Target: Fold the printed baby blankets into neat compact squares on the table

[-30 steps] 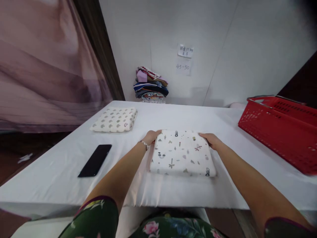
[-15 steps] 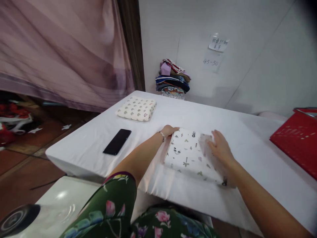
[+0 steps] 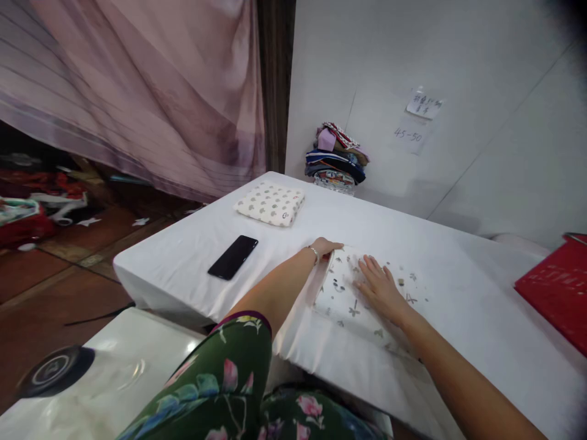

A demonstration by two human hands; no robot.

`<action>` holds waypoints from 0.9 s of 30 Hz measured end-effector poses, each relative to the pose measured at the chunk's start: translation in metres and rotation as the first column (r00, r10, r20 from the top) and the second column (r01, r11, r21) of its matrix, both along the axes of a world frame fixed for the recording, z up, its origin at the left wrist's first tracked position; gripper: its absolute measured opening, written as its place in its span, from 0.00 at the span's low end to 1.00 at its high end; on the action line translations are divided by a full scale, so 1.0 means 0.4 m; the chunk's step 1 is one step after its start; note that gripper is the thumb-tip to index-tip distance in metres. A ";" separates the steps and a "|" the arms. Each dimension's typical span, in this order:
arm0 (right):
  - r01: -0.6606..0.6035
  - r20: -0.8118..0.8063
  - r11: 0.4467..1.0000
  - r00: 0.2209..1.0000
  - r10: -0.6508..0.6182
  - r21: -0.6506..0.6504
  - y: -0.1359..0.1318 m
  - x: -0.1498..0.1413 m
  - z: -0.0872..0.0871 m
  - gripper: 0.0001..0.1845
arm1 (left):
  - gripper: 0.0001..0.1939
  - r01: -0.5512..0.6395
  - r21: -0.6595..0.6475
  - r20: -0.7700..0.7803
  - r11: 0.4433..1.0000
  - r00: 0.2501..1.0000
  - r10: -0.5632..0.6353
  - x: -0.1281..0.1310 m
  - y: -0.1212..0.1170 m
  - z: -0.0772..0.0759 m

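Note:
A folded white cloth (image 3: pixel 351 299) with small leaf and face prints lies near the table's front edge. My left hand (image 3: pixel 326 247) is closed at its far left corner, the fingertips partly hidden. On top of the cloth my right hand (image 3: pixel 383 290) rests palm down, fingers spread and nothing in them. More printed fabric shows to the right of that hand, slightly blurred. Farther back left sits another folded cloth (image 3: pixel 270 203), cream with grey prints. A black phone (image 3: pixel 233 257) lies left of my left forearm.
The white-covered table (image 3: pixel 165 250) has a red bag or box (image 3: pixel 557 293) at its right side. Against the wall stands a pile of folded clothes (image 3: pixel 337 159). A white surface with a dark round object (image 3: pixel 57 371) is at lower left. A pink curtain (image 3: pixel 160 91) hangs behind.
My right hand has moved left from the cloth's right edge onto its top and lies flatter. The left hand stays at the corner. The camera has turned a little left.

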State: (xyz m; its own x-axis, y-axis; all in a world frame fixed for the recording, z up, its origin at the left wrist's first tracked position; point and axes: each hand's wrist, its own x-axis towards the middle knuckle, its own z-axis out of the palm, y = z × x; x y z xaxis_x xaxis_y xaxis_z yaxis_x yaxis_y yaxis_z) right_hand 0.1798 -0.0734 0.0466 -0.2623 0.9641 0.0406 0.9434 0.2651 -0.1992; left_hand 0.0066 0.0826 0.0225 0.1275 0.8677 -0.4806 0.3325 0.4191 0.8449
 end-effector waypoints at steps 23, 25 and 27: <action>-0.167 -0.017 0.983 0.986 0.166 -0.075 0.005 -0.129 -0.055 0.36 | 0.13 0.055 0.269 -0.069 0.962 0.997 -0.037 -0.119 -0.148 0.065; -0.163 -0.040 0.982 0.986 0.159 -0.100 0.007 -0.129 -0.049 0.37 | 0.13 0.092 0.298 -0.088 0.950 0.994 -0.069 -0.113 -0.173 0.059; -0.159 -0.079 0.979 0.986 0.150 -0.126 0.009 -0.127 -0.040 0.37 | 0.14 0.117 0.327 -0.122 0.938 0.989 -0.081 -0.102 -0.188 0.055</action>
State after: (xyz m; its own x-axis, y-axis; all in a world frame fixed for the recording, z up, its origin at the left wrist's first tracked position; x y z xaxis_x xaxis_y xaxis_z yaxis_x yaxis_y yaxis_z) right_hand 0.1289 -0.0697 0.0305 -0.4091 0.9105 -0.0604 0.8762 0.3735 -0.3045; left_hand -0.0342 0.0073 0.0446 0.1852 0.9656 -0.1826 0.4520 0.0813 0.8883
